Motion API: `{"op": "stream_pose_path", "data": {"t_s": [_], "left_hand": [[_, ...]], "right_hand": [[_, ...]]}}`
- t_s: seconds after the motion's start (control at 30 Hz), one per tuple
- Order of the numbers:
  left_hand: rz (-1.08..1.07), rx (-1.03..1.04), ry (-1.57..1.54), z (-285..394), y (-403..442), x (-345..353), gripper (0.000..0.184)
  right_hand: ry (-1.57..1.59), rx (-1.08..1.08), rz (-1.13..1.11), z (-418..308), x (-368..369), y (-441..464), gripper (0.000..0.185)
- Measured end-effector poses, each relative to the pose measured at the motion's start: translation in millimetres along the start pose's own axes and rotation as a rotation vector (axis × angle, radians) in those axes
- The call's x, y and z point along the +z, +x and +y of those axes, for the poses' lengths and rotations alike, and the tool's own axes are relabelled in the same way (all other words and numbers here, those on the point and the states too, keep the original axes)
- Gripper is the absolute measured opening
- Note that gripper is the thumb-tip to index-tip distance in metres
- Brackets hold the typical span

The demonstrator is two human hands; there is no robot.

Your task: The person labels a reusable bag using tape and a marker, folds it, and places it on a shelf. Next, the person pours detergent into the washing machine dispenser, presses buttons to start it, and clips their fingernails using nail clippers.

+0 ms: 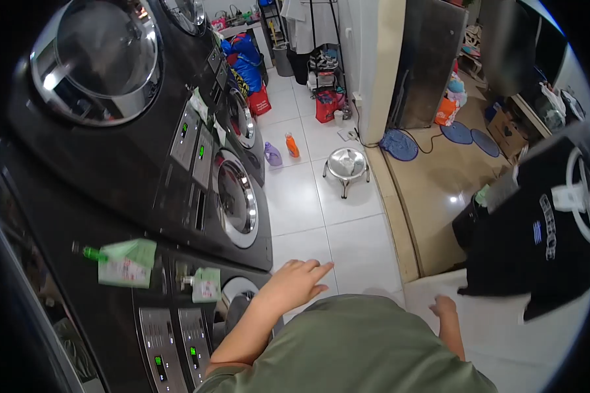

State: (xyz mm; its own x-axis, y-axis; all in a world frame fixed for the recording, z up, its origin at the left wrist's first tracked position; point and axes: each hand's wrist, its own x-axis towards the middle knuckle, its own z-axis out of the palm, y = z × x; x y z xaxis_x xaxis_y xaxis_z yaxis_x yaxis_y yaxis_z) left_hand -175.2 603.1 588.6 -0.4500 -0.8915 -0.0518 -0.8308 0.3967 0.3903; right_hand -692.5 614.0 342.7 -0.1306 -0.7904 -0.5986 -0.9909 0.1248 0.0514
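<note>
My left hand is held out in front of my body with fingers stretched and apart, holding nothing. It is nearest the lower front-loading washing machine, whose round door looks shut, and does not touch it. Low at my right side hangs my right hand, its fingers loosely apart and partly turned from view; nothing shows in it. Near that hand a black printed shirt hangs on a white hanger.
Stacked dark machines line the left, with paper slips attached. On the tiled floor ahead stand a purple bottle, an orange bottle and a round metal-topped stool. A raised ledge borders the right-hand room. Bags pile up further back.
</note>
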Motion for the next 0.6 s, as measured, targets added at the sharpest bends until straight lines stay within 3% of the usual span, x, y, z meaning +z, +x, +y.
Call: {"op": "stream_pose_path", "data": {"t_s": [0.03, 0.13, 0.23, 0.33, 0.4, 0.47, 0.53, 0.6], "left_hand": [[-0.125, 0.005, 0.013, -19, 25, 0, 0.058], [-0.229, -0.053, 0.004, -73, 98, 0, 0.06], [-0.183, -0.136, 0.055, -136, 158, 9, 0.061], [-0.245, -0.393, 0.005, -192, 203, 1, 0.062], [-0.267, -0.531, -0.036, -219, 222, -16, 0.065], [-0.312, -0.63, -0.146, -248, 238, -38, 0.066], [-0.201, -0.694, -0.277, -278, 253, -58, 0.068], [-0.063, -0.743, -0.3, -316, 262, -63, 0.069]], "right_hand": [[-0.141, -0.014, -0.106, 9, 6, 25, 0.047], [0.332, 0.132, -0.379, -7, -8, 82, 0.045], [0.317, -0.186, -0.463, -43, -24, 178, 0.042], [0.133, -0.25, -0.191, -101, -70, 274, 0.04], [-0.059, -0.204, -0.524, -154, -131, 360, 0.041], [-0.213, -0.398, -0.518, -209, -181, 462, 0.043], [0.07, -0.574, 0.075, -270, -234, 532, 0.032], [0.299, -0.607, 0.19, -352, -317, 585, 0.028]]}}
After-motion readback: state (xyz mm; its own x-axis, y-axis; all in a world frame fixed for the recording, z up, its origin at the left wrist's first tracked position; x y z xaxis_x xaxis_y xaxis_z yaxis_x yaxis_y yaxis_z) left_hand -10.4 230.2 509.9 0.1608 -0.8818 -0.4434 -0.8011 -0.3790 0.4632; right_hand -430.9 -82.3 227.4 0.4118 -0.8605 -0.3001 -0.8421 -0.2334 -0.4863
